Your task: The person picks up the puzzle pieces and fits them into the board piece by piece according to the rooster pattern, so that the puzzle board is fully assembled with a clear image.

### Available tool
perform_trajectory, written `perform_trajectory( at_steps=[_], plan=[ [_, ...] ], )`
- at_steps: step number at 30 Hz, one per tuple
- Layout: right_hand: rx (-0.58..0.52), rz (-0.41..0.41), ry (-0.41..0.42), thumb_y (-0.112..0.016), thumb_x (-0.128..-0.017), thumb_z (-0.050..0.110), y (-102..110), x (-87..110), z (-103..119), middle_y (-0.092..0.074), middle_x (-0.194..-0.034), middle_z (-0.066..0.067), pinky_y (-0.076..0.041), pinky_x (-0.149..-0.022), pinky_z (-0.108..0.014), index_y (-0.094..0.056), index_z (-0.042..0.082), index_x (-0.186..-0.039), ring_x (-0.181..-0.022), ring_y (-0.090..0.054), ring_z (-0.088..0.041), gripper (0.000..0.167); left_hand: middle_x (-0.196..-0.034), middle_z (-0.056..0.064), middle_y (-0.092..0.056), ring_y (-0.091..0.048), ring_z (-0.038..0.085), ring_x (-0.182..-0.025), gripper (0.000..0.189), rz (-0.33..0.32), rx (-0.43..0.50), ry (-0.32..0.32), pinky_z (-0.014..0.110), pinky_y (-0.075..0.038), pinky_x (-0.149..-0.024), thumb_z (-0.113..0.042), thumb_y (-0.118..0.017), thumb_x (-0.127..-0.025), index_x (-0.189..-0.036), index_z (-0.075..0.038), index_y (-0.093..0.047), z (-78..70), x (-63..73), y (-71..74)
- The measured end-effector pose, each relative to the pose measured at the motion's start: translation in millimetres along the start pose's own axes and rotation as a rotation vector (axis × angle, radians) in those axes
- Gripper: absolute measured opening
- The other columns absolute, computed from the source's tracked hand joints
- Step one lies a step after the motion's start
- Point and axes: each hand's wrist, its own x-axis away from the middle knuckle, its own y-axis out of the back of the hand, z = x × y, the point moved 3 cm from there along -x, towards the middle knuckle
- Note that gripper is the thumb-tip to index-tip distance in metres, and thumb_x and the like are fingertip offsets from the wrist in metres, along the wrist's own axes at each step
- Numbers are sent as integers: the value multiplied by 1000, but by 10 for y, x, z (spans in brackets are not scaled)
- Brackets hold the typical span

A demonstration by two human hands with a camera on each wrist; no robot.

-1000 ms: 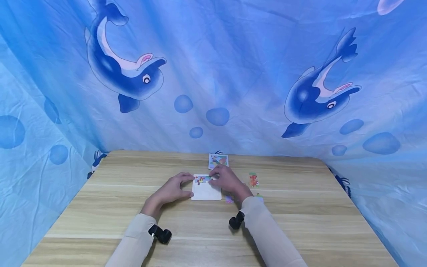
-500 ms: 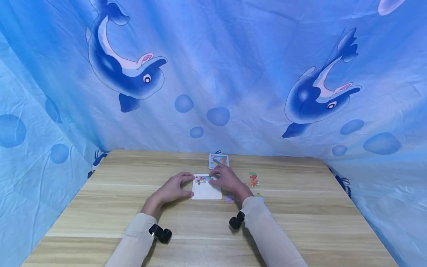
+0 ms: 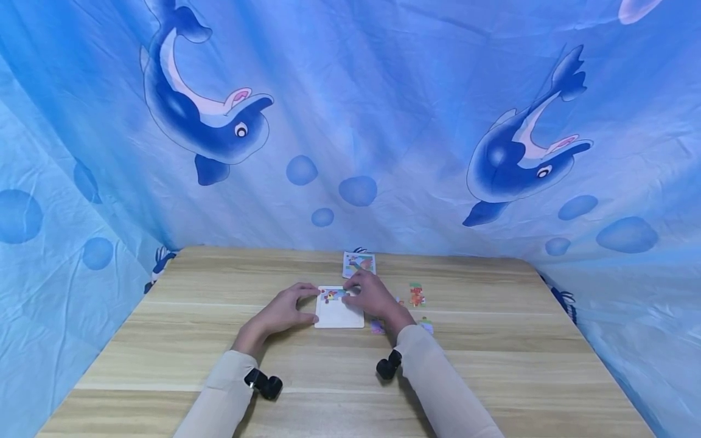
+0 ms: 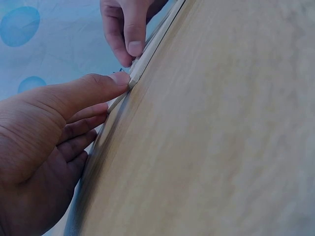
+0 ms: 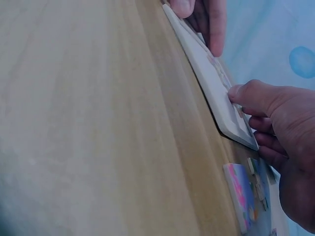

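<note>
A white square puzzle tray (image 3: pixel 339 313) lies mid-table, with joined colourful puzzle pieces (image 3: pixel 331 295) along its far left part. My left hand (image 3: pixel 286 309) holds the tray's left side, thumb at the near corner and index finger at the far one. Over the tray's far right part, my right hand (image 3: pixel 372 296) pinches a puzzle piece between thumb and fingers at the end of that row. My fingers mostly cover this piece. In the right wrist view, the right thumb (image 5: pixel 241 93) reaches over the tray's rim.
A small picture card (image 3: pixel 359 264) lies behind the tray near the table's back edge. Loose pieces lie to the right: a red one (image 3: pixel 417 295), a purple one (image 3: pixel 377 326) and a blue-green one (image 3: pixel 426 325). A dolphin-printed cloth (image 3: pixel 350 121) hangs behind the table.
My right wrist has shifted very slightly, showing a bit more of the loose pieces beside it. Both hands otherwise stay in place at the tray.
</note>
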Motion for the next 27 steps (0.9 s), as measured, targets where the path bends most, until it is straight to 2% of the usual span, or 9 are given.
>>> perform_trajectory(
  at_steps=[3, 8, 10, 14, 20, 27],
  plan=[
    [-43, 19, -32, -78, -92, 22, 72, 65, -36, -71, -123, -8, -53, -108, -48, -77, 8, -114, -126, -62, -31, 25, -153, 15, -51, -47, 39, -144, 65, 4, 0, 1, 56, -41, -119, -23, -83, -87, -145, -9, -60, -1, 3, -5],
    [-106, 4, -93, -76, -94, 23, 280, 234, -191, -66, -133, -7, -50, -111, -52, -76, 10, -120, -134, -56, -33, 29, -154, 16, -50, -47, 40, -144, 65, 8, -5, -1, 57, -42, -118, -23, -83, -87, -146, -8, -59, -6, 18, -14],
    [-96, -15, -94, -76, -94, 24, 382, 289, -267, -66, -132, -7, -50, -110, -54, -76, 11, -120, -128, -59, -33, 29, -154, 15, -50, -47, 39, -144, 66, 6, -9, 3, 57, -42, -118, -24, -83, -87, -146, -8, -59, -5, 25, -7],
    [-71, -61, -111, -76, -94, 23, 614, 396, -442, -64, -136, -11, -48, -112, -56, -76, 9, -120, -132, -57, -35, 29, -155, 15, -49, -46, 39, -145, 65, 4, 2, 12, 56, -41, -119, -24, -83, -88, -147, -9, -58, -4, 31, 2],
    [-85, -80, -182, -73, -96, 20, 927, 600, -767, -62, -139, -16, -53, -106, -54, -73, 7, -123, -128, -59, -37, 30, -155, 15, -49, -46, 39, -145, 65, -2, 12, 12, 57, -40, -120, -24, -83, -88, -146, -9, -59, -4, 30, 5],
    [-128, -70, -255, -75, -94, 22, 1095, 776, -1078, -61, -135, -15, -54, -105, -50, -71, 9, -125, -121, -61, -33, 33, -155, 14, -50, -46, 39, -146, 64, -3, 10, 12, 57, -41, -120, -24, -83, -88, -145, -9, -60, 6, 18, -6]
  ],
)
